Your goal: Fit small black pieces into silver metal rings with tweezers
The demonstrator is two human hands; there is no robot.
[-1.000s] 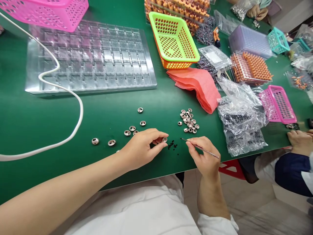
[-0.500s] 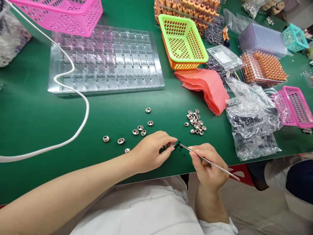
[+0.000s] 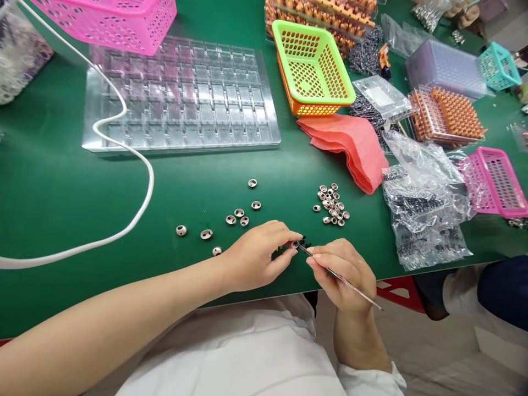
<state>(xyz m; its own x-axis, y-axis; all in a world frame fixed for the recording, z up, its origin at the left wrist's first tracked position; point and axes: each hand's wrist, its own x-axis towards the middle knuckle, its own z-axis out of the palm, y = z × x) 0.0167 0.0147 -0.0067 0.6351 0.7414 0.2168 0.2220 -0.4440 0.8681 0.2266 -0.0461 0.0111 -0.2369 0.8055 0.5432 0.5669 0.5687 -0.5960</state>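
Between thumb and fingertips, my left hand (image 3: 259, 256) pinches a small metal ring-like cup (image 3: 294, 245) just above the green table. My right hand (image 3: 348, 272) grips a thin metal rod-like tool (image 3: 344, 281) like a pen, and its tip meets the cup's opening. Whether the tip carries anything is too small to tell. Tiny black pieces (image 3: 307, 242) lie beside the cup, partly hidden by my fingers. Several similar metal cups (image 3: 239, 213) are scattered to the left of my hands. A denser cluster of them (image 3: 331, 204) lies beyond my right hand.
A clear compartment tray (image 3: 181, 104) lies at the back left, crossed by a white cable (image 3: 150, 181). Green and orange baskets (image 3: 313, 66) stand nested beside a red cloth (image 3: 350, 146). Plastic bags (image 3: 424, 214) and a pink basket (image 3: 495, 181) are at the right. Another person's leg shows at lower right.
My right hand has moved left, bringing the tool's tip from the black pieces to the metal cup. My left hand keeps its pinch on the cup. The view has shifted slightly.
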